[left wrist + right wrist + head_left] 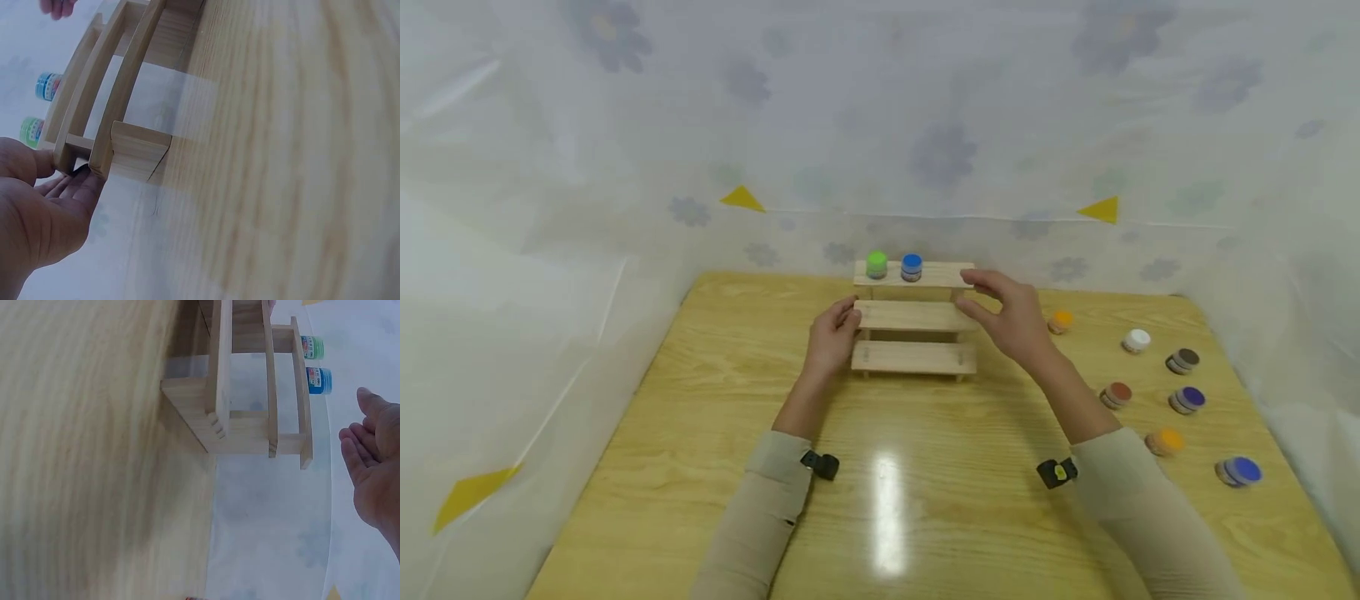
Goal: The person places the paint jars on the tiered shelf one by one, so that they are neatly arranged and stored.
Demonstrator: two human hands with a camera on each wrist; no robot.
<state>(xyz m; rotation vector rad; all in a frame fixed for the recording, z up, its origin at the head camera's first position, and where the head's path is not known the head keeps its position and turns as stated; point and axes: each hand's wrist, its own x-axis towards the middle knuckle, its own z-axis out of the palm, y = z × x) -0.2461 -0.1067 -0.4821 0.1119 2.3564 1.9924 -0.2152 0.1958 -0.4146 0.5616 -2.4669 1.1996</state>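
A three-step wooden display stand (914, 358) stands at the back of the table. On its top shelf are a green-lidded paint jar (877, 265) and, to the right of it, a blue-lidded paint jar (912, 267). My left hand (832, 337) holds the stand's left end at the middle shelf; the left wrist view shows the thumb and fingers around the shelf's end. Beside the stand's right end, my right hand (1017, 321) has its thumb and fingers spread apart with nothing between them. In the right wrist view this hand (378, 459) is apart from the shelves.
Several paint jars stand on the right of the table, among them a white-lidded jar (1137, 340), a red-brown-lidded jar (1117, 394) and an orange-lidded jar (1165, 442). Flower-patterned sheeting (850, 125) hangs behind the table and along both sides.
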